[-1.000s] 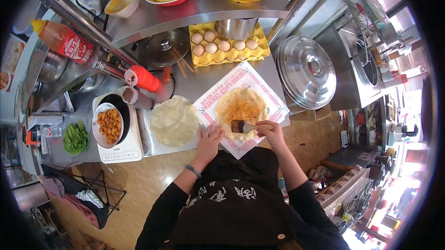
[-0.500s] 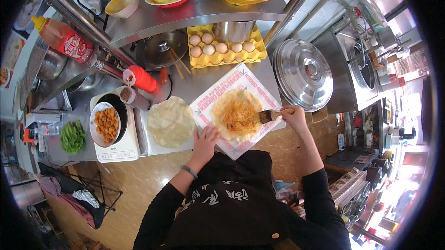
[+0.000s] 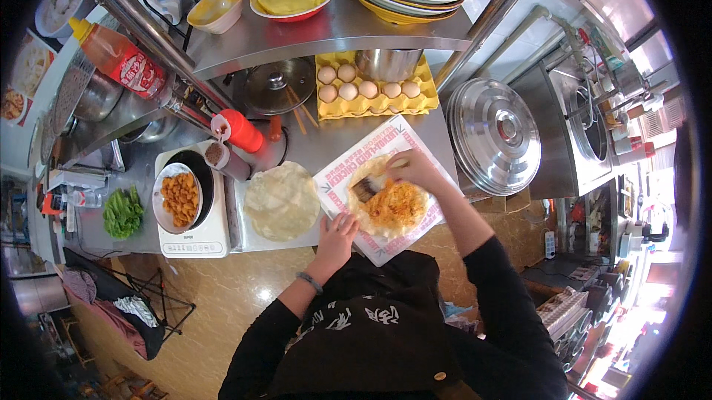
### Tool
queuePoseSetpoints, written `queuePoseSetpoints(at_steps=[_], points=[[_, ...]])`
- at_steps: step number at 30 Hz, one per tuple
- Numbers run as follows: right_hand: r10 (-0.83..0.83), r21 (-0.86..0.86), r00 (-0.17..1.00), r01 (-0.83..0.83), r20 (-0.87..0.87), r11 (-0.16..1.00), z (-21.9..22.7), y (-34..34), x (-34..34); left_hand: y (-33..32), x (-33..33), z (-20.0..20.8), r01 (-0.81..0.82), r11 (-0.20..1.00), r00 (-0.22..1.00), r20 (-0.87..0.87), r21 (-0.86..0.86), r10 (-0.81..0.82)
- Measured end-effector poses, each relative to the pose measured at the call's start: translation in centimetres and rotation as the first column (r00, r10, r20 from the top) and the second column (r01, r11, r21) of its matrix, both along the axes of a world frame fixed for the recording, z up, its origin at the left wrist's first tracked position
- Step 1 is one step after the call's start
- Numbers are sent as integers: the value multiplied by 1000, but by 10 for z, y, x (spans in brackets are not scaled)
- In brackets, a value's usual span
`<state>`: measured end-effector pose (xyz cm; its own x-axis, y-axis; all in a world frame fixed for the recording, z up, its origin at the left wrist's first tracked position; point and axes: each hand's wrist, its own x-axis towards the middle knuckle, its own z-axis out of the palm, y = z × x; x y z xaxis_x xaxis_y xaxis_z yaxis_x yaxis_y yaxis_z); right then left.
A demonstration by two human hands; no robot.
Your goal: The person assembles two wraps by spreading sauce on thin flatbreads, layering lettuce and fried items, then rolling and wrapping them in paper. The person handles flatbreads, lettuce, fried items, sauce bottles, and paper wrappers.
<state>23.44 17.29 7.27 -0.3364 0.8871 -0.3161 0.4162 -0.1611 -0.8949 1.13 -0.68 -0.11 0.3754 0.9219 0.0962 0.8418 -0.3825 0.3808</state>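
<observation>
My right hand (image 3: 416, 171) grips the handle of a basting brush (image 3: 366, 189), its dark bristles on the upper left part of a round flatbread (image 3: 378, 225). Orange-red sauce (image 3: 400, 203) covers the bread's middle and right. Under it lies a square of white paper (image 3: 336, 175) with pink print. My left hand (image 3: 339, 237) rests with fingers spread on the paper's left edge, close to the bread. A second, plain pale flatbread (image 3: 282, 200) lies on the counter to the left of the paper.
Further left are a bowl of fried orange pieces (image 3: 177, 198) on a white induction cooker (image 3: 194, 246) and green lettuce (image 3: 122, 212). Behind stand a red squeeze bottle (image 3: 241, 131), a yellow egg tray (image 3: 377, 100) and a lidded pan (image 3: 278, 87). A large steel lid (image 3: 495, 137) stands right; a shelf (image 3: 326, 45) overhangs.
My right hand has swung the brush from the bread's right edge across to its upper left. My left hand stays at the paper's edge. The whole view has shifted slightly.
</observation>
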Motion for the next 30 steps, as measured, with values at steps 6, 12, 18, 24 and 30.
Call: queuePoseSetpoints(at_steps=[6,12,18,24,30], points=[[-333,293,910,257,248,921,-19,8,-13,1,-1,4,3,1000,999,-49,-14,-4],[-264,237,947,217,186,947,-7,-19,-2,5,1,5,4,1000,999,-38,-18,-5],[-397,253,917,374,47,892,-23,-39,37,14,1,2,6,999,998,-68,-39,-8],[-623,415,741,498,252,761,-14,-69,87,18,-2,20,-52,968,970,219,-245,108],[-513,29,824,535,-240,845,-10,-87,72,26,-2,97,216,778,-200,754,-590,626]])
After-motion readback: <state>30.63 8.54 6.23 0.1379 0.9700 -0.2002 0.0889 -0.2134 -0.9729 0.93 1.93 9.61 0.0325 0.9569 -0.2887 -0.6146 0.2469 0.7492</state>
